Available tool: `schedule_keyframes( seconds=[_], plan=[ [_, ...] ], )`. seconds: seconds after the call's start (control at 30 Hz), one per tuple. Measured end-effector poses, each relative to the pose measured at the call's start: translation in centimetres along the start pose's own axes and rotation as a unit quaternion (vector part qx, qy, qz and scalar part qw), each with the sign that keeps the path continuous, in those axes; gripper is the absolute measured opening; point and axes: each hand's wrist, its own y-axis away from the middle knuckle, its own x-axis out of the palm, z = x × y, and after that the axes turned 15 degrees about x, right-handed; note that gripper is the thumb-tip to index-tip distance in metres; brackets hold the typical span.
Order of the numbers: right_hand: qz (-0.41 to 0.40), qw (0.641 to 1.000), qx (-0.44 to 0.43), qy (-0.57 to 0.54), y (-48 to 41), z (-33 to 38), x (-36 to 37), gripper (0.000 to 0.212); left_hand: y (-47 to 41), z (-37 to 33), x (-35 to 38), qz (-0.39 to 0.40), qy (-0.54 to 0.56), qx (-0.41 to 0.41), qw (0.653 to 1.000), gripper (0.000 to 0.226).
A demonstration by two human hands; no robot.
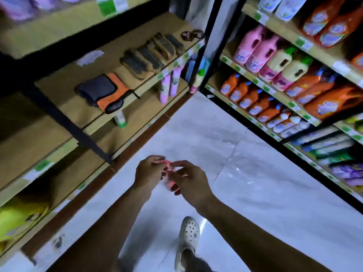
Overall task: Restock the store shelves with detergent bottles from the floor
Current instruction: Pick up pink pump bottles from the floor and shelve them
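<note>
Left hand (149,171) and right hand (189,180): fingers curled, pinching one small pink item (170,168), too blurred to identify; detergent bottles (253,103) on right shelves, none visible on floor (255,173); advise freeing both hands before lifting.

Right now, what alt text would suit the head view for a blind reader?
The left hand and right hand pinch a small pink item over a white floor. Left shelves hold brushes; right shelves hold orange, pink and yellow bottles.
</note>
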Motion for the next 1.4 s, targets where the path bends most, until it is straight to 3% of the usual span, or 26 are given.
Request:
schedule_keyframes(
  seconds=[0.2,0.43,0.57,0.63,0.77,0.9,0.97,1.07,1.17,1.3,1.4],
  plan=[
    [-0.061,0.979,0.056,0.186,-17.8,-9.7,-1.9,0.021,-8.8,13.5,6.2,0.044,-0.073,-0.077,0.993,0.013],
    [-0.096,0.950,0.060,0.291,-34.2,-19.9,0.4,0.044,-17.9,27.5,10.4,0.104,-0.158,-0.056,0.980,0.016],
    [-0.097,0.930,0.048,0.351,-40.2,-25.4,2.1,0.065,-22.3,35.1,13.3,0.144,-0.226,-0.032,0.963,0.042],
    [-0.094,0.919,0.036,0.382,-41.9,-27.4,2.7,0.063,-23.5,38.0,14.4,0.156,-0.238,-0.044,0.958,0.055],
    [-0.123,0.889,-0.044,0.440,-43.7,-29.5,3.1,0.039,-24.1,42.3,15.4,0.170,-0.232,-0.064,0.956,0.074],
    [-0.159,0.885,-0.068,0.433,-43.8,-30.7,3.5,0.037,-23.6,44.6,15.5,0.214,-0.232,-0.040,0.948,0.080],
    [-0.179,0.905,-0.011,0.385,-43.3,-31.3,4.1,0.038,-23.5,45.5,15.5,0.225,-0.224,0.003,0.948,0.075],
    [-0.217,0.947,0.117,0.207,-43.1,-30.8,5.6,0.026,-23.0,45.9,15.4,0.223,-0.223,0.040,0.948,0.073],
    [-0.254,0.946,0.178,0.090,-43.9,-29.9,6.1,0.009,-22.9,46.1,15.4,0.200,-0.247,0.086,0.944,0.067],
    [-0.223,0.952,0.182,0.101,-43.3,-28.8,5.6,0.009,-22.1,45.8,14.5,0.177,-0.306,0.104,0.929,0.064],
    [-0.187,0.958,0.173,0.134,-41.3,-26.7,4.9,0.022,-20.5,44.7,12.9,0.165,-0.305,0.137,0.928,0.063]
  ],
)
